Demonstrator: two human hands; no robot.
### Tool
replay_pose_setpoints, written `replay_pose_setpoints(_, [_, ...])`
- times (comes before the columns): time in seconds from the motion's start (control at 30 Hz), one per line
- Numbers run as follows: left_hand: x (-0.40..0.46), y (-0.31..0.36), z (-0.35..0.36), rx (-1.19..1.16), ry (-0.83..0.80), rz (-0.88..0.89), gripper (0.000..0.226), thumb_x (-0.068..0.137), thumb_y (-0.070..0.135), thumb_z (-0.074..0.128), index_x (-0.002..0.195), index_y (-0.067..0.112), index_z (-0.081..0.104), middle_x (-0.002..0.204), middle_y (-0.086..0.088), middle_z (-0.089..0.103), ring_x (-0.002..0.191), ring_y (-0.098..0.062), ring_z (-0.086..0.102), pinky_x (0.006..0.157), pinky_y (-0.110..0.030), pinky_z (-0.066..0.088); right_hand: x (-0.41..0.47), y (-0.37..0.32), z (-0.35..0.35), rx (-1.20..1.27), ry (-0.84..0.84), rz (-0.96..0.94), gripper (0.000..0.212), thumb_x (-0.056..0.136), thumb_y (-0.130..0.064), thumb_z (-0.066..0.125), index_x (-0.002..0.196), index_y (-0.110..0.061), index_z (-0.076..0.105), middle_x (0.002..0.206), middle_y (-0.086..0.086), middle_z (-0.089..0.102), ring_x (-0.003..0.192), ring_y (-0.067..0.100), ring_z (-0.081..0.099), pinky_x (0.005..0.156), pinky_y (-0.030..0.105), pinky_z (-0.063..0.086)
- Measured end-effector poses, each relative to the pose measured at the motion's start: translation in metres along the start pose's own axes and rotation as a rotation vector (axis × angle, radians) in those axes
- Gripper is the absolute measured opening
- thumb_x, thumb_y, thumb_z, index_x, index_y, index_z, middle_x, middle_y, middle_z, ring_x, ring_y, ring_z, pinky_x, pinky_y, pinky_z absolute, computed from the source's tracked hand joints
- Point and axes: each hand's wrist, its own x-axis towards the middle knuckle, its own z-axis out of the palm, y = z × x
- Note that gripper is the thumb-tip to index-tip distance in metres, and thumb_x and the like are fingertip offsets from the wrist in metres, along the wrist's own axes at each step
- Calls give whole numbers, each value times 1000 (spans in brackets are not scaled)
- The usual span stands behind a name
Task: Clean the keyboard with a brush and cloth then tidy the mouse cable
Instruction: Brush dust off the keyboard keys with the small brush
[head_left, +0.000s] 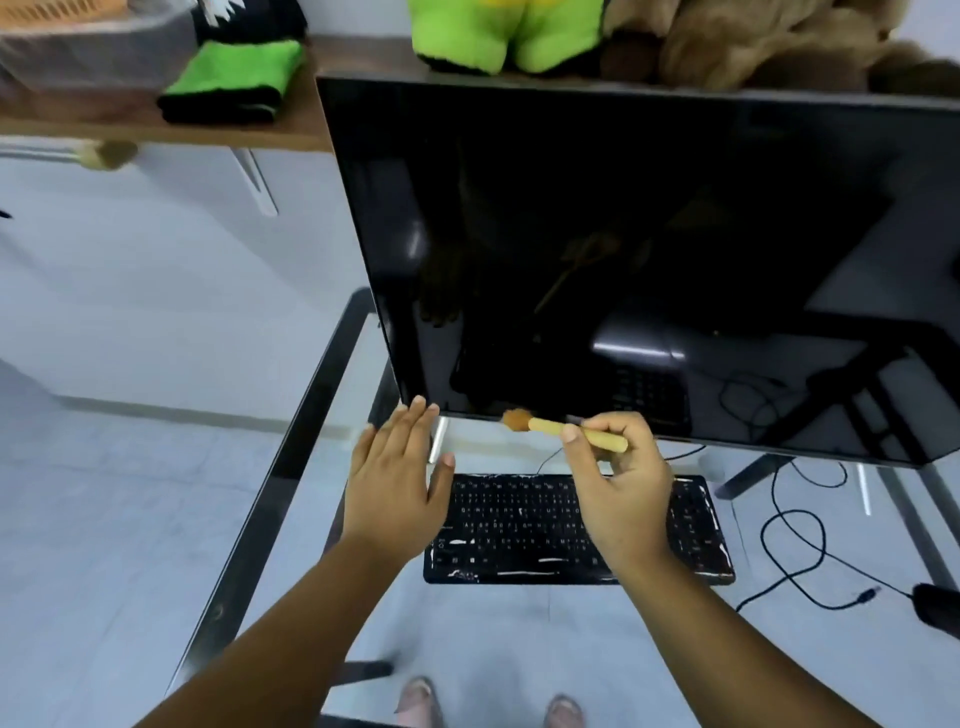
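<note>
Black keyboard (545, 525) with white smears; tan brush (566, 427), brown bristles; black screen (623, 234); green-and-black cloth (228, 83); brown shelf (156, 132); black cable (795, 551).

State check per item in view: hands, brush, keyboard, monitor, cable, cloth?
Left hand: open, fingers straight, above the desk, holds nothing.
Right hand: grips the brush.
Brush: held above the keyboard, bristles pointing left.
Keyboard: flat on the glass desk, white smears on it.
Monitor: screen dark.
Mouse cable: loose, looped, untidied.
Green cloth: folded on the shelf.
</note>
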Motion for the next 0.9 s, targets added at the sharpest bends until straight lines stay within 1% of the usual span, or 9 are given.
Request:
replay_pose_setpoints(0.1, [-20,-12,34,18,-162,-69,70,90,55,10,152,23,24,159,5,22,147,-13,16,119,-35,0,-19,35,0,-86,-39,115,19,86,-17,72,82,-18,53,58,4,54,46,13,43,44,31,37])
replay_pose_setpoints(0.23, [-46,-25,66,-6,-339,-146,81,85,62,2,155,21,9,162,5,7,149,-12,2,118,-34,-5,-40,67,7,-162,-135,211,21,89,-16,68,81,-20,50,56,6,53,45,13,43,44,31,35])
replay_pose_setpoints(0.33, [-55,-35,81,-16,-442,-179,76,92,64,8,155,21,-1,162,6,-5,148,-10,-8,117,-32,-8,-49,75,20,-158,-213,260,5,91,-18,66,90,-19,62,63,-1,64,48,9,50,47,26,39])
replay_pose_setpoints(0.43, [-59,-46,88,-62,-519,-204,69,98,55,17,154,21,-4,161,6,-8,148,-11,-10,119,-32,-3,-55,78,36,-172,-271,242,13,92,-18,65,105,-18,70,66,-6,66,49,4,52,48,18,39])
replay_pose_setpoints(0.53, [-62,-54,92,-90,-543,-164,64,101,48,17,154,20,-4,161,5,-7,147,-11,-8,119,-31,1,-58,80,51,-187,-302,219,19,92,-17,65,110,-14,70,73,-11,67,52,4,55,51,14,39])
replay_pose_setpoints(0.67, [-64,-63,94,-105,-529,-111,60,102,44,16,154,20,-1,161,6,-5,148,-9,-7,118,-28,3,-60,85,67,-235,-375,156,19,92,-16,64,109,-13,70,89,-6,71,64,4,60,58,16,44])
replay_pose_setpoints(0.77, [-64,-68,92,-100,-550,-89,60,102,42,18,154,22,-3,161,7,-7,148,-9,-7,118,-28,6,-64,93,71,-340,-440,151,19,92,-17,63,108,-15,70,90,-9,69,62,-2,56,57,17,42])
replay_pose_setpoints(0.83, [-63,-70,91,-89,-558,-76,59,102,40,19,154,22,-3,161,7,-7,148,-8,-7,118,-29,8,-67,95,70,-394,-387,144,18,91,-15,62,107,-14,70,85,-12,64,58,-9,48,58,10,34])
replay_pose_setpoints(0.9, [-63,-71,90,-84,-555,-67,60,102,39,21,154,21,-3,162,7,-6,148,-9,-6,118,-29,9,-68,93,72,-414,-319,115,19,91,-16,60,107,-13,69,88,-8,67,61,-8,47,59,10,34])
